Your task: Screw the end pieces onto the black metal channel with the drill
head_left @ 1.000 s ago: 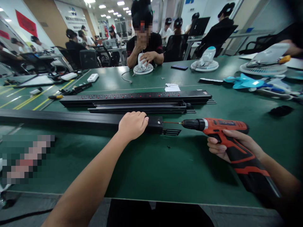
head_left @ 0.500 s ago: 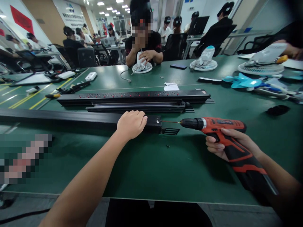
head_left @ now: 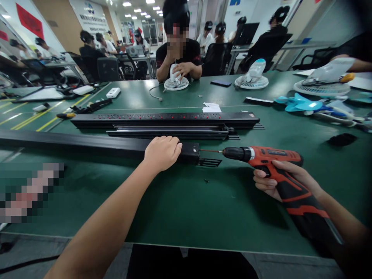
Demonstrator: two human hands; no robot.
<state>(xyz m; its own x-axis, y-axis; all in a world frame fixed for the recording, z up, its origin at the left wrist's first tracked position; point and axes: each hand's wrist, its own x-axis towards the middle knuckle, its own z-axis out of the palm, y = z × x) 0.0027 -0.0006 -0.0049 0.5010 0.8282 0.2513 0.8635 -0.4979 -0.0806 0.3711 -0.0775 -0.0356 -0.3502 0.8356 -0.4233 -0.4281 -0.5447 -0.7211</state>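
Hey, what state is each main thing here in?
left grip, curled over black bar
right grip, wrapped around drill
black bar, lying flat
drill, tip at black bar's end; spinning unclear
power strip, lying beyond black bar
phone, lying flat

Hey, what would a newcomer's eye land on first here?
Probably the orange-red and black drill in the right hand, its thin bit pointed at the end of a long black bar. Next, the left hand clasping that bar near mid-picture. Farther back at right, bright blue blades stand out on the green table.
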